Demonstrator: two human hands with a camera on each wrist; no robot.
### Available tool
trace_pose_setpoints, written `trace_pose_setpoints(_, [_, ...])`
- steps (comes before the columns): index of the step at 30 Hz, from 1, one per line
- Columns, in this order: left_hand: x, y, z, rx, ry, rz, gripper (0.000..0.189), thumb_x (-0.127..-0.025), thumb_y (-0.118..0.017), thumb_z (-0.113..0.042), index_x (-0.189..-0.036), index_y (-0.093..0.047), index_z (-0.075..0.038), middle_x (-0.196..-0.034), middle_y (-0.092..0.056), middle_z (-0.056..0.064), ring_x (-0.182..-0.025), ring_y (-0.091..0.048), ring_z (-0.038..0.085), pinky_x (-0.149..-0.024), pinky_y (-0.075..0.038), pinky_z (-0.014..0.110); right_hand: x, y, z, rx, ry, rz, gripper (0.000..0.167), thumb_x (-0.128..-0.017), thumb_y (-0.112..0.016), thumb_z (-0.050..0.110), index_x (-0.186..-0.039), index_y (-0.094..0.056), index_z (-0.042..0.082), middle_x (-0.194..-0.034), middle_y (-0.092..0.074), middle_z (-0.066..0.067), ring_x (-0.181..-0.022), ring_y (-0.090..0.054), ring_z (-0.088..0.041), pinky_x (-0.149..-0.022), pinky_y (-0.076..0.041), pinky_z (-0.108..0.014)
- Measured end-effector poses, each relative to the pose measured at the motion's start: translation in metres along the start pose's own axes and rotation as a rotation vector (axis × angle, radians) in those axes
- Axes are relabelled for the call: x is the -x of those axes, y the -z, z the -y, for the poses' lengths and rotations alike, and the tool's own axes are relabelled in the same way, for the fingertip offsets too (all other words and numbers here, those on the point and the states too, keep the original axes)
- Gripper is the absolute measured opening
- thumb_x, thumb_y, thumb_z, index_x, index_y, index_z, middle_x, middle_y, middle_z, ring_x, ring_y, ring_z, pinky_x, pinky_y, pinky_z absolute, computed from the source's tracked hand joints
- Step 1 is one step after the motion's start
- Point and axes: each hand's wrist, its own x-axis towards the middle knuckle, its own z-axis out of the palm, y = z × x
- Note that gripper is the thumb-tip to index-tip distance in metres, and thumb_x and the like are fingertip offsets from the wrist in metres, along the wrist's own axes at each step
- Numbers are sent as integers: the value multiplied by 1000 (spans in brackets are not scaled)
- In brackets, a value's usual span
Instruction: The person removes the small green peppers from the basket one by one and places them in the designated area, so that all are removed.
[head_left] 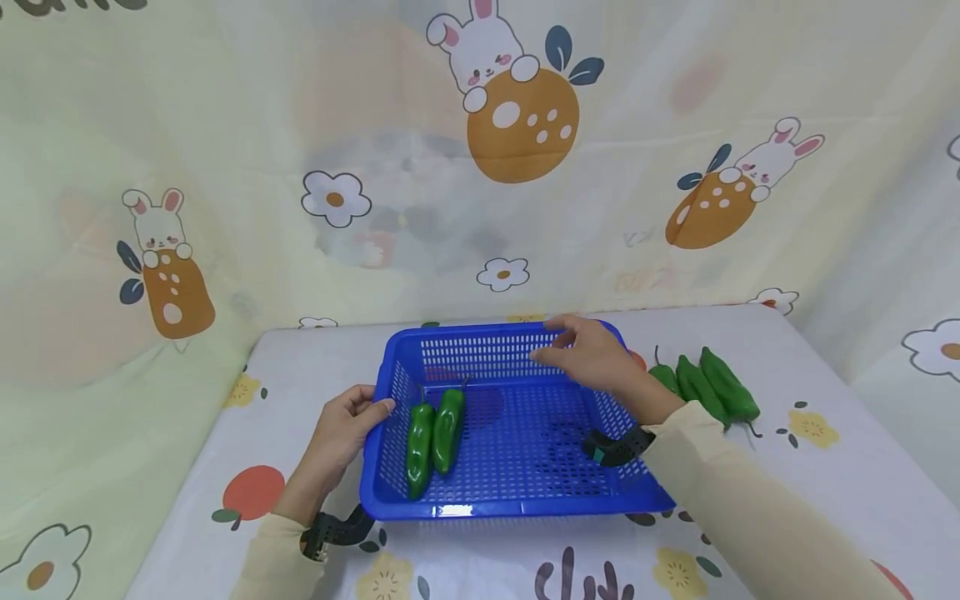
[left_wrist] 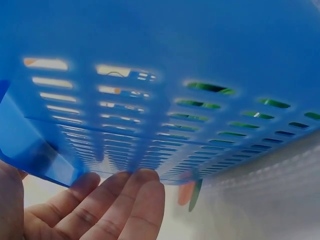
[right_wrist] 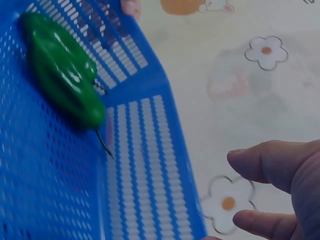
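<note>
A blue perforated plastic basket (head_left: 517, 450) sits in the middle of the head view. Two glossy green peppers (head_left: 448, 431) lie side by side along its left part, and one shows clearly in the right wrist view (right_wrist: 62, 70). My left hand (head_left: 345, 429) grips the basket's left rim, thumb over the edge and fingers (left_wrist: 140, 200) against the outside. Above the far right rim hovers my right hand (head_left: 588, 354), thumb and fingers apart with nothing between them. Right of the basket, several green peppers (head_left: 723, 387) rest on the cloth, one partly hidden by the right forearm.
A white tablecloth (head_left: 300, 358) printed with fruit and flowers covers the table. Behind it hangs a pale curtain (head_left: 405, 275) with rabbit and flower prints. Black wrist cameras (head_left: 341, 527) are strapped to both wrists, the right one over the basket.
</note>
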Motion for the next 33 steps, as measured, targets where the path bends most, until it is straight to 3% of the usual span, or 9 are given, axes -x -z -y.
trace_pose_setpoints(3, [0,-1,0,5,-4,-1,32,-102,-66,-21,-125,-65,2,-106,-74,16,-90,-74,22,-82,-64,36,-4,-16,3,-69,-15,40,67,-98,-71,33,-154,-46,5,-133,-60,-21,-110,-65,-35,-87,-61,-47])
trace_pose_setpoints(8, [0,1,1,10,-10,0,32,-102,-66,-21,-125,-64,2,-106,-74,17,-90,-75,22,-81,-64,34,-12,-42,12,-233,-86,121,68,-96,-74,28,-153,-46,3,-133,-59,-20,-122,-60,-40,-91,-61,-53])
trace_pose_setpoints(15, [1,1,2,17,-8,-7,32,-102,-66,-21,-124,-65,2,-105,-74,16,-88,-74,22,-78,-64,31,-19,-67,17,-342,-146,207,70,-94,-75,22,-152,-44,-1,-137,-60,-23,-125,-60,-46,-84,-63,-52])
trace_pose_setpoints(21, [-2,-1,3,23,-14,2,32,-102,-67,-21,-124,-65,2,-105,-74,16,-89,-74,22,-80,-64,32,-22,-84,17,-319,-179,261,68,-92,-77,21,-148,-47,-5,-138,-59,-25,-118,-65,-44,-76,-65,-48])
trace_pose_setpoints(26, [-3,-1,4,27,-10,0,30,-102,-66,-19,-124,-66,2,-104,-74,17,-88,-74,22,-77,-63,28,-25,-95,19,-267,-194,305,68,-92,-78,23,-144,-49,-8,-125,-62,-24,-107,-70,-40,-71,-65,-46])
trace_pose_setpoints(33, [-2,-1,4,35,-20,1,30,-102,-67,-18,-123,-66,3,-103,-74,17,-88,-74,22,-77,-64,29,-28,-108,23,-219,-220,303,65,-90,-79,25,-139,-53,-9,-114,-64,-20,-97,-72,-37,-67,-65,-44])
